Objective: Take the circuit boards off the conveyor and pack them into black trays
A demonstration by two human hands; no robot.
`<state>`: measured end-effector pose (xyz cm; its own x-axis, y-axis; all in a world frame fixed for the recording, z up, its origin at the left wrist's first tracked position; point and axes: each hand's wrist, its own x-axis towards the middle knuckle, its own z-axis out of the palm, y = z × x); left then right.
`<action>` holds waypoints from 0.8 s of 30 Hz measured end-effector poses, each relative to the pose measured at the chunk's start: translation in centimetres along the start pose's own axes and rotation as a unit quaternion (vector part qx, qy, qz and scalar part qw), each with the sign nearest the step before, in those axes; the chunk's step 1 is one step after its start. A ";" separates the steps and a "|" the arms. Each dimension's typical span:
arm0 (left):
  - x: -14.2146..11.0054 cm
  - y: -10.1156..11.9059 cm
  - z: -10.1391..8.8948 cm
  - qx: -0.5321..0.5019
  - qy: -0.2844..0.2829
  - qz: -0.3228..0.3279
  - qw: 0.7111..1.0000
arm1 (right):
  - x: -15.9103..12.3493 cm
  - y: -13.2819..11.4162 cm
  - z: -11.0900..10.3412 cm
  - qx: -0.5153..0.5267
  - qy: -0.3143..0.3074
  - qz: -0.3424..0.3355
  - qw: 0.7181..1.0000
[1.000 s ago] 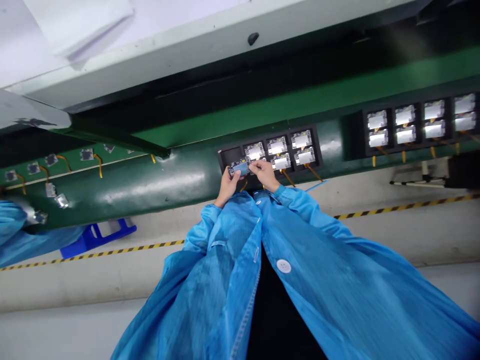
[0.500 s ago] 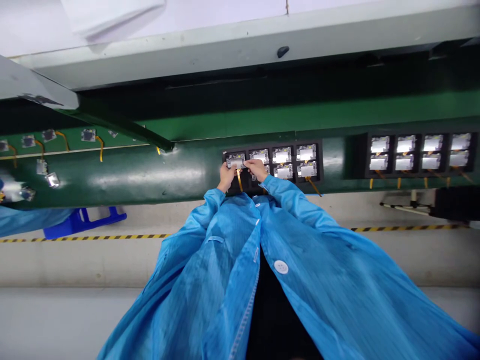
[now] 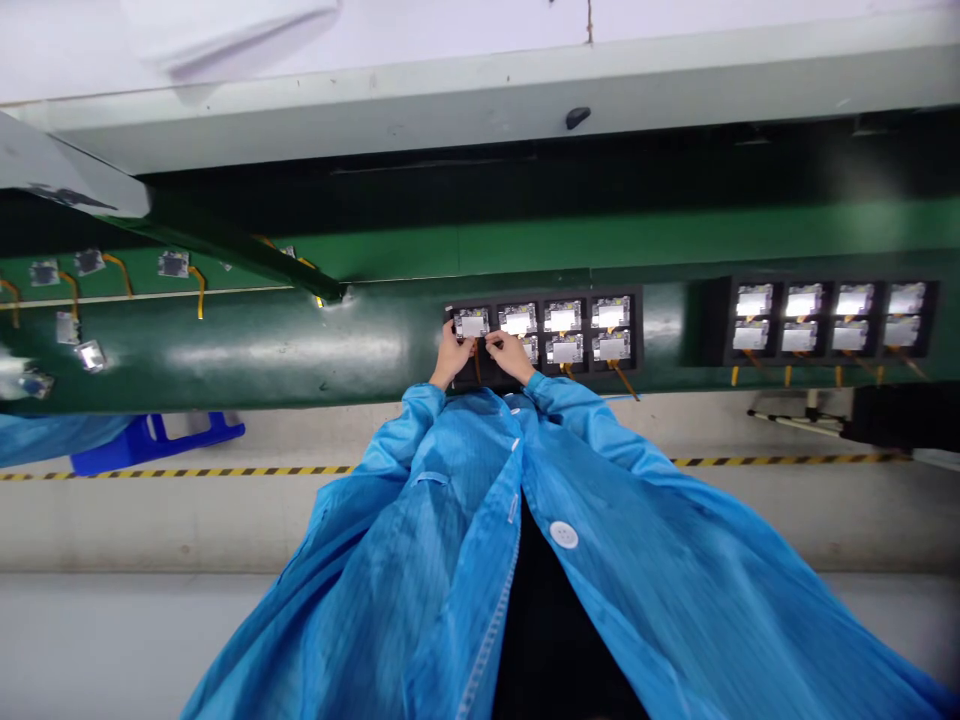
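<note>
In the upper left compartment of a black tray (image 3: 640, 330) sits a circuit board (image 3: 472, 323) with a silver metal plate. An orange flex cable (image 3: 477, 362) runs from its lower edge toward me. My left hand (image 3: 452, 357) is closed at the board's left and lower edges, thumb below and a fingertip at the side. Just off the lower right corner, my right hand (image 3: 511, 356) has its fingertips pinched together; whatever lies between them is too small to make out. Similar boards (image 3: 564, 316) fill the compartments to the right, one partly hidden by my right hand.
Farther right, a second black tray (image 3: 726, 325) of boards lies on the green belt (image 3: 360, 345). Loose boards with orange cables (image 3: 174, 264) lie at left, near a slanting green post (image 3: 240, 250). A white shelf edge (image 3: 450, 105) overhangs the back. A blue stool (image 3: 150, 445) stands lower left.
My right fingertips have moved from the board's right edge down to below its corner. The left hand stays at the board. The cable looks darker, and the view has shifted slightly.
</note>
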<state>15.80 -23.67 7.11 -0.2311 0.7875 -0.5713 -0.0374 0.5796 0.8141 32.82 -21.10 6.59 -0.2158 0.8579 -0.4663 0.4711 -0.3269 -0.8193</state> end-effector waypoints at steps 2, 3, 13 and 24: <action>-0.8 0.6 -0.9 0.070 -0.002 -0.006 0.998 | 0.1 0.7 0.0 -0.004 -0.003 -0.018 1.000; -1.1 0.9 -1.3 0.117 -0.006 -0.006 0.993 | 0.1 1.0 0.0 -0.006 -0.001 -0.029 1.000; -3.1 2.5 -1.5 0.411 -0.076 0.015 0.908 | 0.3 2.7 0.3 -0.054 -0.010 -0.118 0.992; 1.3 4.4 -5.9 0.335 0.083 0.078 0.935 | -0.3 2.8 -0.4 -0.070 0.005 -0.198 0.978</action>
<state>9.57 -21.32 10.56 -0.3333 0.8623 -0.3812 0.6145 0.5054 0.6058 34.57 -22.13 4.57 -0.3966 0.9103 -0.1187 0.4647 0.0875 -0.8812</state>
